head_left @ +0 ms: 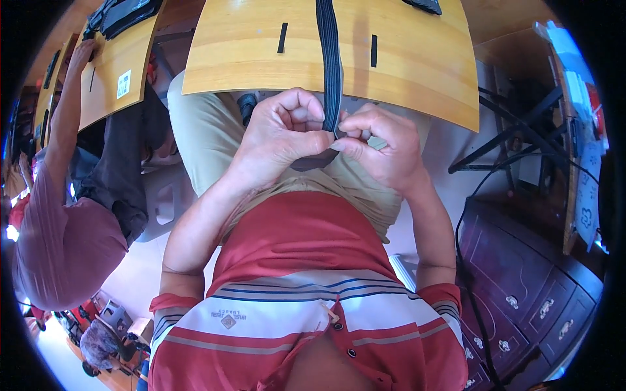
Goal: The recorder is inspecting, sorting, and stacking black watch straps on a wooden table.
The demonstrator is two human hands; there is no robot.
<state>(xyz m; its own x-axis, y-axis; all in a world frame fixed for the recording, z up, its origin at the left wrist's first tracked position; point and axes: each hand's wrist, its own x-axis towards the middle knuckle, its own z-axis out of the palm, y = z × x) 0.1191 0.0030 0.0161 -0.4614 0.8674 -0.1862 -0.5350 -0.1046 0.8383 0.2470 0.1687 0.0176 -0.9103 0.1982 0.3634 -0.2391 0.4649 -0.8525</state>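
Observation:
A long dark fabric strip [330, 62] with fine lengthwise stripes runs down the table and over its near edge. Its lower end hangs above my lap, between my hands. My left hand [280, 133] is closed, pinching the strip's left edge near the end. From the other side my right hand [385, 144] pinches the end corner between thumb and fingers, where a pale edge shows. My fingers cover part of the end, so I cannot make out how it is folded or finished.
The strip lies on a light wooden table [417, 81] with two short black strips [374, 51] on it. A dark item [425, 6] sits at its far edge. On the left a co-worker [72, 241] sits at another table. A dark cabinet [521, 287] and a black cable [464, 260] are at right.

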